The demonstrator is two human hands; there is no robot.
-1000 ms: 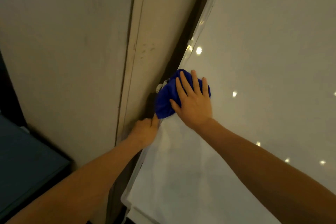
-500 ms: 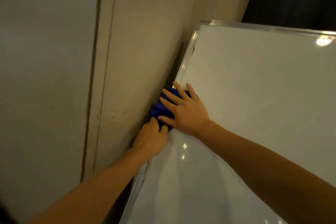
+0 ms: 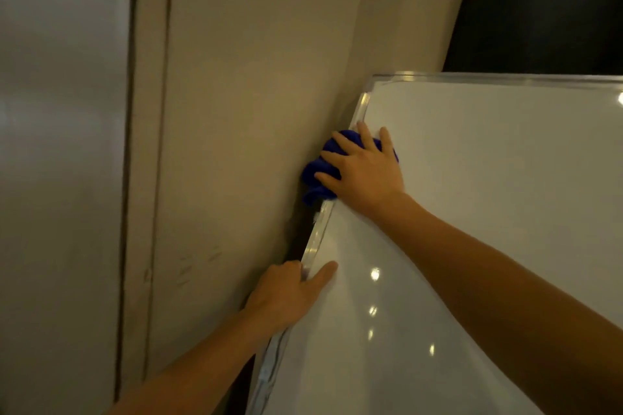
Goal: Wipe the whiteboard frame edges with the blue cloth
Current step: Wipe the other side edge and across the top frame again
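A white whiteboard [image 3: 488, 212] with a silver metal frame [image 3: 315, 239] leans against a beige wall. My right hand [image 3: 365, 172] presses a bunched blue cloth [image 3: 315, 178] onto the left frame edge, a little below the top left corner. The cloth wraps over the edge and is mostly hidden under my fingers. Lower down, my left hand [image 3: 286, 293] grips the same left edge, thumb on the board's face, fingers behind the frame.
The beige wall [image 3: 242, 111] stands close along the board's left edge, leaving a narrow dark gap. A grey door panel [image 3: 60, 145] lies farther left. A dark opening [image 3: 546, 7] sits above the board's top edge.
My right hand has slid the blue cloth up the left frame edge toward the top corner. My left hand has stayed lower, so the hands are now apart. The view has tilted upward.
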